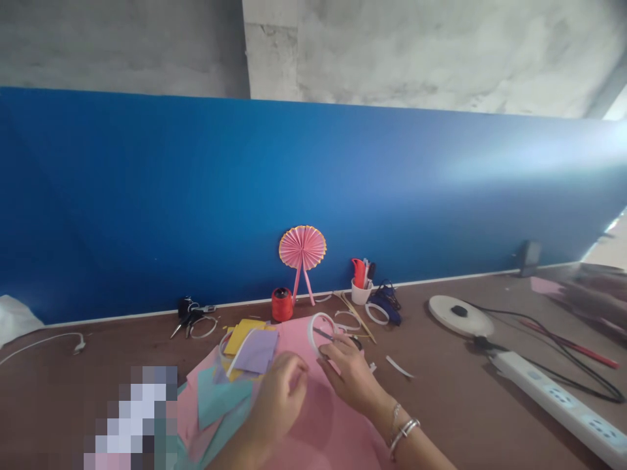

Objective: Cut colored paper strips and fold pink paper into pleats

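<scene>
My right hand [350,369] is above the pink paper [323,418], with its thumb and fingers closed at the edge of a thin white ring [312,339]. A dark narrow piece, perhaps a scissor blade, shows through the ring by the fingertips. My left hand [281,391] is just left of it, over the same paper, fingers curled together; what they pinch, if anything, is hidden. Purple paper [257,350], yellow paper [243,334] and teal paper [220,398] lie in a loose pile left of my left hand. A white strip [240,354] crosses the purple paper.
A pleated pink paper fan [302,248] leans on the blue partition [206,196], beside a red spool [282,305]. A white cup [361,292] holds pens. Keys [183,316] lie left; a power strip [558,398] and a round white disc [460,316] lie right. Another person's hand [597,294] is far right.
</scene>
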Tool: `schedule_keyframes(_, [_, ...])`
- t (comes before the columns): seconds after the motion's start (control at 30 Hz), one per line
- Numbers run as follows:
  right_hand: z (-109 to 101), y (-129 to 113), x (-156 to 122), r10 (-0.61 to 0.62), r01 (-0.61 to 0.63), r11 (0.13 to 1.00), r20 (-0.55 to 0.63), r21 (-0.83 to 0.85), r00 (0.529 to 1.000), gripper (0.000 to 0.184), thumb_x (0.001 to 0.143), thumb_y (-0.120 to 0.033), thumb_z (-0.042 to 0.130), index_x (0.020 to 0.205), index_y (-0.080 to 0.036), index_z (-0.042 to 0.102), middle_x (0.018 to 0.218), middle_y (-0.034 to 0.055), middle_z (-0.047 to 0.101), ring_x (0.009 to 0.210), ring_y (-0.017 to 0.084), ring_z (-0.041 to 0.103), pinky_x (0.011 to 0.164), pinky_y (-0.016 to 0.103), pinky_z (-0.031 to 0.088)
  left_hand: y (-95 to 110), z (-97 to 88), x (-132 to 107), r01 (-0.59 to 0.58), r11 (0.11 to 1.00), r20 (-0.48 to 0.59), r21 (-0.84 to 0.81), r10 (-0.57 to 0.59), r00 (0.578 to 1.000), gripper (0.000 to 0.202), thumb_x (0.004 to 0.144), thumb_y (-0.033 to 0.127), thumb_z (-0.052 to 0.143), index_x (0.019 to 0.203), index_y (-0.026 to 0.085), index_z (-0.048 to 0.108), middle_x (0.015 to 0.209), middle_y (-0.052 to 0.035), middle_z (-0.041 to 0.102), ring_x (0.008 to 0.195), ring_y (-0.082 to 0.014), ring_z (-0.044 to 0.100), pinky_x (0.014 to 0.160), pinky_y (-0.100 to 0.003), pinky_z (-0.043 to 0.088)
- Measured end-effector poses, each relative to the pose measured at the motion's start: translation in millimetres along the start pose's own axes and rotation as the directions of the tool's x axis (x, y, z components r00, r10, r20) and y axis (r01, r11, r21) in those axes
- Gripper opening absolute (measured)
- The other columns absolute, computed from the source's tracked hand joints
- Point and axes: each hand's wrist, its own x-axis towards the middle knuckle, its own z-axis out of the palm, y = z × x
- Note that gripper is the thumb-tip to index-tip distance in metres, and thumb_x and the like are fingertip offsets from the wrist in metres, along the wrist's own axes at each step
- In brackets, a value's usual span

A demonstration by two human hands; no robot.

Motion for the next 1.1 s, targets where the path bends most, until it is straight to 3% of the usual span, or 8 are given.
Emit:
schedule_keyframes(0.03, [0,-1,0,-0.005,0.004,1.000,0.014,0.011,1.000,0.012,0.090,-0.017,0.044,0.086,-0.022,0.054,0.072,0.0030,0.063,0.071,0.019,0.059,0.085,0.040,0.045,-2,-0.5,2,0.006,1.000,-0.117,0.015,-0.004,0.993,0.025,0.083,0.015,0.045,0.101,0.020,0.062,0.099,-0.0102,0.067,0.096,-0.0231,0.063,0.086,-0.040,0.051])
schedule_keyframes(0.1, [0,-3,-1,-0.013,0.012,0.999,0.047,0.034,0.999,0.010,0.089,-0.016,0.046,0.087,-0.021,0.054,0.072,0.0027,0.064,0.073,0.019,0.060,0.089,0.040,0.044,-6,-3.1,6,-0.043,0.998,-0.237,0.052,0.054,0.970,0.031,0.085,0.019,0.046,0.114,0.019,0.057,0.110,-0.0111,0.063,0.107,-0.0241,0.058,0.092,-0.042,0.048])
schedule_keyframes(0.2, [2,-6,-3,-0.021,0.016,0.998,0.088,0.056,0.996,0.010,0.088,-0.016,0.046,0.086,-0.022,0.054,0.074,0.0023,0.064,0.073,0.018,0.060,0.093,0.040,0.042,-10,-6.5,8,-0.129,0.986,-0.214,0.105,0.149,0.965,0.036,0.087,0.020,0.048,0.123,0.023,0.053,0.120,-0.0096,0.060,0.114,-0.0232,0.054,0.096,-0.041,0.046])
schedule_keyframes(0.4, [4,-10,-4,-0.046,0.037,0.997,0.125,0.075,0.991,0.012,0.088,-0.017,0.043,0.086,-0.022,0.054,0.071,0.0010,0.062,0.071,0.016,0.060,0.098,0.041,0.040,-14,-4.0,5,-0.140,0.983,-0.246,0.123,0.166,0.955,0.027,0.086,0.019,0.052,0.111,0.025,0.060,0.107,-0.0069,0.066,0.103,-0.0227,0.059,0.092,-0.041,0.047])
schedule_keyframes(0.67, [1,-12,-1,-0.063,0.044,0.990,0.141,0.132,0.988,0.013,0.088,-0.017,0.042,0.084,-0.021,0.054,0.070,0.0003,0.061,0.069,0.015,0.058,0.100,0.041,0.038,-10,-11.2,11,-0.063,0.993,-0.230,-0.103,0.038,0.973,0.004,0.083,0.022,0.055,0.085,0.022,0.058,0.099,-0.0062,0.063,0.099,-0.0224,0.058,0.088,-0.038,0.047])
schedule_keyframes(0.77, [1,-11,-1,-0.037,0.024,0.994,0.130,0.106,0.991,0.013,0.087,-0.016,0.043,0.084,-0.022,0.054,0.069,-0.0001,0.061,0.067,0.015,0.058,0.100,0.042,0.035,-7,-16.7,14,-0.052,0.990,-0.268,-0.129,0.016,0.963,0.009,0.083,0.023,0.052,0.074,0.022,0.054,0.093,-0.0048,0.061,0.097,-0.0217,0.057,0.088,-0.036,0.044])
schedule_keyframes(1.0, [-9,-6,4,0.046,-0.050,0.998,0.100,0.039,0.994,0.018,0.091,-0.020,0.039,0.087,-0.020,0.057,0.072,0.0030,0.065,0.069,0.016,0.058,0.082,0.036,0.034,-4,-22.3,15,0.105,0.973,-0.203,-0.205,-0.147,0.968,0.013,0.083,0.026,0.050,0.070,0.021,0.051,0.070,0.0005,0.057,0.072,-0.0171,0.055,0.070,-0.027,0.043])
schedule_keyframes(1.1, [-12,0,5,0.080,-0.083,0.996,0.093,0.023,0.992,0.023,0.091,-0.017,0.035,0.086,-0.019,0.057,0.078,0.0047,0.067,0.075,0.017,0.059,0.081,0.035,0.032,-7,-24.6,19,0.152,0.949,-0.245,-0.277,-0.223,0.944,0.009,0.078,0.026,0.055,0.072,0.022,0.048,0.067,0.0023,0.056,0.069,-0.0164,0.055,0.069,-0.027,0.042])
